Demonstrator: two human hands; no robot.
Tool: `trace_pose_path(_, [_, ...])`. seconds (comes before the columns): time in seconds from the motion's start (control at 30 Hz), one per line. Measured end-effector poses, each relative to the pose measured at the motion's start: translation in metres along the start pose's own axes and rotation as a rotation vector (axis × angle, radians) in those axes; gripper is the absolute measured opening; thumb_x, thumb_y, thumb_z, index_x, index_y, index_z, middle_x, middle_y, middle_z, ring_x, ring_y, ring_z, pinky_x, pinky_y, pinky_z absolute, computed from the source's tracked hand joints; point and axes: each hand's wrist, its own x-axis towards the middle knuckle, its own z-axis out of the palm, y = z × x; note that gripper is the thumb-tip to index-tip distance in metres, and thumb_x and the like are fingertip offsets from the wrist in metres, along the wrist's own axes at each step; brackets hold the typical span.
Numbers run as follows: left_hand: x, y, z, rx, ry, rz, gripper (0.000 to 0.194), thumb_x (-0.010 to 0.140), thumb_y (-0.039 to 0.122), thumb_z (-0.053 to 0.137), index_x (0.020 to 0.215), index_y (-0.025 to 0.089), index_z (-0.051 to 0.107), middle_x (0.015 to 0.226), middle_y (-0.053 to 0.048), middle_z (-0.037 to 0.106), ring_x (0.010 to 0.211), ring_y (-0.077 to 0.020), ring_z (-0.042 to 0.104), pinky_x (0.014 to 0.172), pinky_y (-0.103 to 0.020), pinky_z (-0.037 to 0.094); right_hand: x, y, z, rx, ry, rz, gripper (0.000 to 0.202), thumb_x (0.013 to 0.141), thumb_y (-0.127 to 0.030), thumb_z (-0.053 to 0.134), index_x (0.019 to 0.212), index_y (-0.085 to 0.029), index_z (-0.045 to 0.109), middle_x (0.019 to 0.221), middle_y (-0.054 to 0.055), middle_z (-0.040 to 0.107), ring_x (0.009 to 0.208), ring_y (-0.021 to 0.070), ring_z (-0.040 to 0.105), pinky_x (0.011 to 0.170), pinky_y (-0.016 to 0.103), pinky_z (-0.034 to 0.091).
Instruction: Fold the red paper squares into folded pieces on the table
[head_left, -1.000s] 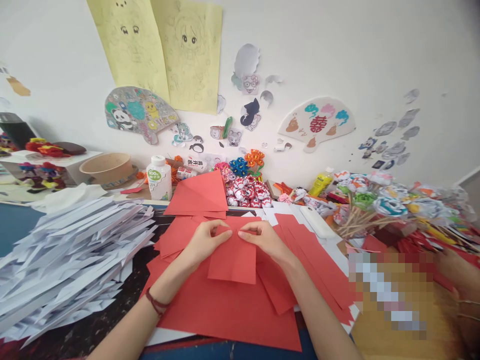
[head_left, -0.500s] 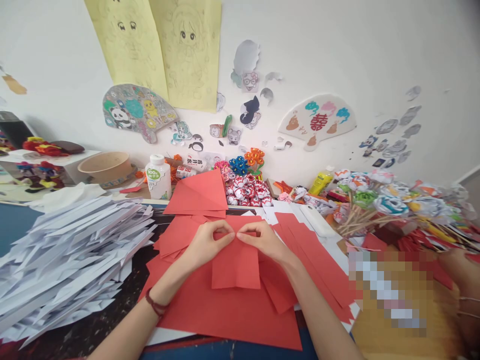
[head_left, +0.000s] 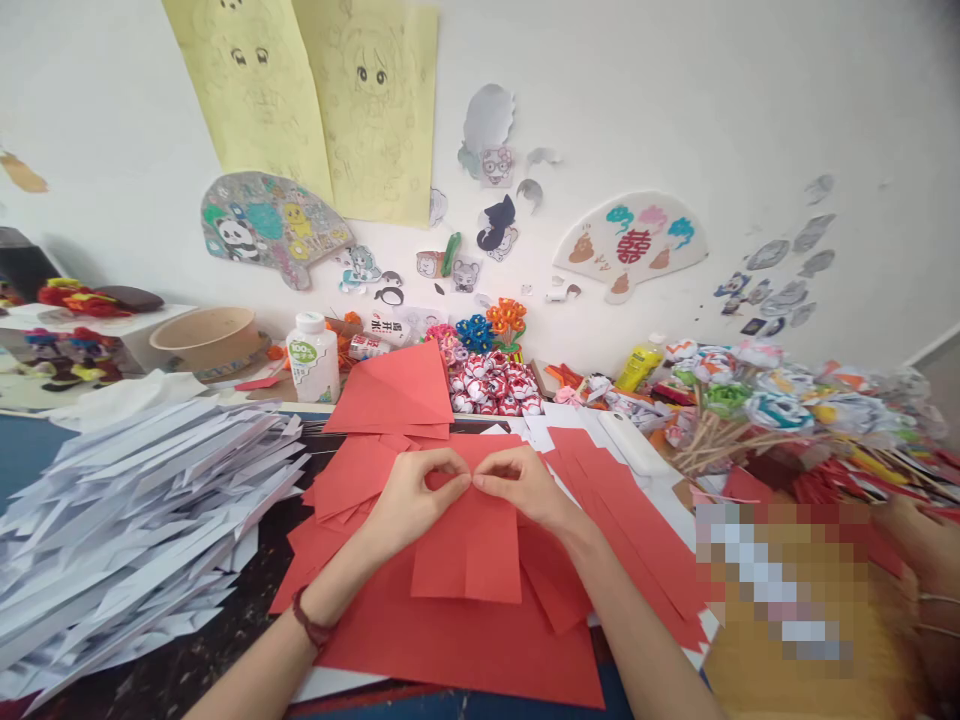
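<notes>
A small creased red paper hangs from the pinched fingertips of both hands, over larger red sheets. My left hand grips its top edge with thumb and index finger. My right hand pinches the same edge just beside it, the fingertips nearly touching. A vertical fold runs down the middle of the paper. More red sheets lie to the right, and a red stack sits behind the hands.
A big pile of folded white paper strips covers the left side. Behind stand a white bottle, a round tub and paper flowers. At the right edge is another person's hand near more flowers.
The held red paper's lower edge has come lower and nearer, and its two halves now look wider. Both hands keep their pinch, almost in the same place.
</notes>
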Motion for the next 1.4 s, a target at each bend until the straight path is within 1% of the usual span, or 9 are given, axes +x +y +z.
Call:
trace_pose_path(0.2, [0.000, 0.003, -0.001, 0.000, 0.028, 0.008, 0.012, 0.081, 0.020, 0.057, 0.075, 0.017, 0.067, 0.075, 0.000, 0.070, 0.071, -0.0134, 0.061, 0.067, -0.021, 0.042, -0.001, -0.001, -0.001, 0.027, 0.017, 0.003, 0.014, 0.081, -0.029, 0.064, 0.077, -0.018, 0.074, 0.074, 0.002, 0.070, 0.068, 0.0155, 0.060, 0.063, 0.025, 0.044])
trace_pose_path(0.33, [0.001, 0.002, -0.002, 0.021, 0.043, -0.007, 0.014, 0.082, 0.024, 0.057, 0.076, 0.018, 0.068, 0.077, 0.000, 0.071, 0.070, -0.0132, 0.060, 0.066, -0.020, 0.042, -0.001, -0.001, -0.002, 0.015, 0.019, 0.009, 0.017, 0.083, -0.032, 0.063, 0.080, -0.019, 0.074, 0.078, 0.003, 0.070, 0.072, 0.0167, 0.062, 0.064, 0.025, 0.045])
trace_pose_path(0.47, [0.004, -0.005, -0.004, 0.021, 0.043, -0.040, 0.017, 0.083, 0.029, 0.057, 0.080, 0.018, 0.070, 0.083, -0.001, 0.073, 0.074, -0.0152, 0.062, 0.068, -0.022, 0.043, -0.001, -0.002, -0.004, -0.123, 0.083, -0.036, 0.019, 0.085, -0.033, 0.061, 0.081, -0.019, 0.073, 0.082, 0.003, 0.072, 0.077, 0.0182, 0.063, 0.067, 0.026, 0.046])
trace_pose_path(0.6, [0.005, -0.013, -0.004, 0.080, 0.049, -0.114, 0.017, 0.081, 0.031, 0.060, 0.080, 0.019, 0.072, 0.083, -0.002, 0.074, 0.074, -0.0171, 0.065, 0.066, -0.023, 0.043, 0.001, 0.001, -0.004, -0.241, 0.140, -0.063, 0.017, 0.084, -0.031, 0.062, 0.079, -0.020, 0.074, 0.080, 0.003, 0.073, 0.074, 0.0184, 0.064, 0.066, 0.027, 0.045])
trace_pose_path(0.67, [0.005, -0.016, -0.004, 0.089, 0.054, -0.127, 0.016, 0.080, 0.031, 0.061, 0.079, 0.019, 0.073, 0.083, -0.002, 0.075, 0.075, -0.0180, 0.066, 0.067, -0.024, 0.044, 0.002, 0.004, -0.003, -0.236, 0.152, -0.053, 0.017, 0.082, -0.032, 0.064, 0.077, -0.020, 0.074, 0.078, 0.003, 0.074, 0.073, 0.0189, 0.065, 0.065, 0.027, 0.046])
trace_pose_path(0.77, [0.006, -0.016, -0.003, 0.077, 0.064, -0.125, 0.016, 0.079, 0.031, 0.062, 0.079, 0.020, 0.074, 0.084, -0.002, 0.075, 0.077, -0.0187, 0.067, 0.069, -0.024, 0.045, 0.003, 0.008, -0.003, -0.191, 0.167, -0.035, 0.016, 0.081, -0.031, 0.065, 0.076, -0.020, 0.074, 0.080, 0.004, 0.074, 0.075, 0.0200, 0.066, 0.068, 0.028, 0.048])
trace_pose_path(0.97, [0.007, -0.018, -0.002, 0.040, 0.067, -0.134, 0.018, 0.079, 0.032, 0.062, 0.080, 0.019, 0.074, 0.083, -0.003, 0.075, 0.078, -0.0200, 0.068, 0.068, -0.025, 0.047, 0.003, 0.010, -0.003, -0.118, 0.178, -0.011, 0.017, 0.080, -0.031, 0.065, 0.075, -0.018, 0.074, 0.080, 0.006, 0.074, 0.076, 0.0208, 0.067, 0.069, 0.029, 0.050])
trace_pose_path(1.13, [0.006, -0.020, -0.002, 0.019, 0.069, -0.127, 0.019, 0.079, 0.033, 0.062, 0.080, 0.018, 0.074, 0.084, -0.004, 0.076, 0.079, -0.0207, 0.069, 0.069, -0.025, 0.049, 0.003, 0.011, -0.003, -0.115, 0.181, -0.017, 0.017, 0.080, -0.031, 0.065, 0.075, -0.018, 0.074, 0.079, 0.006, 0.074, 0.076, 0.0208, 0.067, 0.068, 0.029, 0.050])
trace_pose_path(1.4, [0.006, -0.017, -0.002, 0.043, 0.085, -0.130, 0.018, 0.079, 0.032, 0.062, 0.079, 0.019, 0.074, 0.083, -0.003, 0.076, 0.078, -0.0203, 0.069, 0.069, -0.024, 0.049, 0.004, 0.009, -0.002, -0.118, 0.198, 0.001, 0.015, 0.079, -0.029, 0.066, 0.075, -0.018, 0.074, 0.080, 0.006, 0.074, 0.077, 0.0213, 0.068, 0.069, 0.029, 0.051])
